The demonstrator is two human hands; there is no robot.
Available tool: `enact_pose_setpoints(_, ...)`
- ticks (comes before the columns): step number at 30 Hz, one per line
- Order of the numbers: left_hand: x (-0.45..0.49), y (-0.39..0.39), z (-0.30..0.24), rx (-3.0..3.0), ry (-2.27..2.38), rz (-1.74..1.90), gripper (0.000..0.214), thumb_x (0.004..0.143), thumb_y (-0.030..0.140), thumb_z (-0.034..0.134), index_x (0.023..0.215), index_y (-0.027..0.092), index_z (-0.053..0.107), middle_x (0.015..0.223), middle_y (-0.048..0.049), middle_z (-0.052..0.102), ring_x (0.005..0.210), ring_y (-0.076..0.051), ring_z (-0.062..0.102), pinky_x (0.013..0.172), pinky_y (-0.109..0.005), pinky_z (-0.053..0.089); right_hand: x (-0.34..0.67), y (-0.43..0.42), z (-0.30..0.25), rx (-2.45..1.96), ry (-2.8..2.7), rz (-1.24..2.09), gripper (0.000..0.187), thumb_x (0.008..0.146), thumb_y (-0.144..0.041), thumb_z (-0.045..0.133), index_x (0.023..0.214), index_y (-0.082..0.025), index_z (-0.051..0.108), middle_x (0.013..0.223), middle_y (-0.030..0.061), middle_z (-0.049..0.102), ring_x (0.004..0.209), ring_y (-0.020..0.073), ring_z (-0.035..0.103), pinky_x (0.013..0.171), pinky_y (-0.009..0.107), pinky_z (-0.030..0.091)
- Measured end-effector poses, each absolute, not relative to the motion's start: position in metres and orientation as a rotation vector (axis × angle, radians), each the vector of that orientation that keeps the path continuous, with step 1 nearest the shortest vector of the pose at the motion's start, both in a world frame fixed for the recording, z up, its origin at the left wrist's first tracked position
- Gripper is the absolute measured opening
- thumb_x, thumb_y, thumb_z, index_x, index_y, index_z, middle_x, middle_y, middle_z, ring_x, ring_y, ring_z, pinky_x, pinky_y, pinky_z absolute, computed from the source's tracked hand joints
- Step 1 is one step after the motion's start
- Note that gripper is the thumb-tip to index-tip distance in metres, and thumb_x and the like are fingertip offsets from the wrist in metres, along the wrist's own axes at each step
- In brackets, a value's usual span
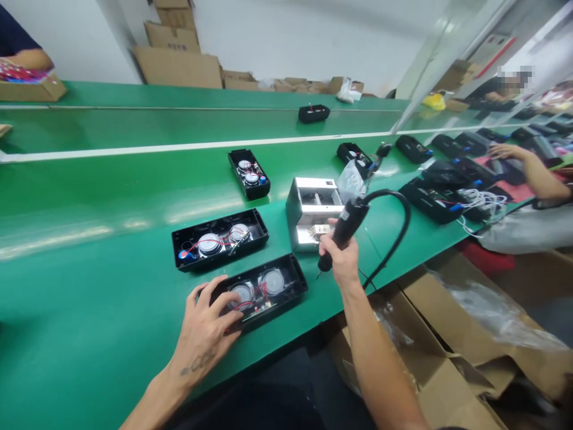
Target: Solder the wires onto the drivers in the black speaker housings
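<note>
My left hand (209, 325) lies with fingers spread on the left end of a black speaker housing (282, 285) with two round drivers and red wires, at the near edge of the green table. My right hand (342, 258) is wrapped round a black electric screwdriver (345, 226), tip pointing down just right of that housing; its black cable (400, 230) loops off to the right. A second open speaker housing (219, 239) lies just behind the first.
A silver screw-feeder box (311, 212) stands behind the screwdriver. A third housing (249, 173) and others lie farther back on the green conveyor (111, 179). Another person's arm (532, 170) works among black housings at right. Cardboard boxes (447, 358) sit below the table edge.
</note>
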State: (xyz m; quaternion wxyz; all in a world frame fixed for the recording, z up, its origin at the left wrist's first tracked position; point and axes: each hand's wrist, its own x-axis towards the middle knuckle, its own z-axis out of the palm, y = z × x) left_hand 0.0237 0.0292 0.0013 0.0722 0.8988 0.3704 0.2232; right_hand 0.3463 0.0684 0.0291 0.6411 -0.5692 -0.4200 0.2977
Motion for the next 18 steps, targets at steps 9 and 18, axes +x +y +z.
enact_pose_setpoints(9,0.025,0.047,-0.01,2.68,1.172,0.603,0.009,0.08,0.024,0.076,0.084,0.031,0.078,0.112,-0.005,0.076,0.136,-0.042,0.052,0.103,-0.062,0.044,0.355,0.092,0.096,-1.168,-0.948,0.261,0.037,0.084,-0.045,0.067,0.11,-0.029,0.046,0.058,-0.0111,0.041,0.045,0.014,0.047,0.055,0.033,0.045)
enact_pose_setpoints(18,0.034,0.046,-0.003,2.62,1.178,0.595,0.006,0.081,0.023,0.075,0.083,0.029,0.077,0.108,-0.0052,0.075,0.137,-0.042,0.05,0.102,-0.063,0.043,0.343,0.105,0.1,-1.271,-1.172,0.487,0.032,0.082,-0.042,0.071,0.101,-0.026,0.052,0.056,-0.0107,0.047,0.045,0.0124,0.047,0.053,0.033,0.045)
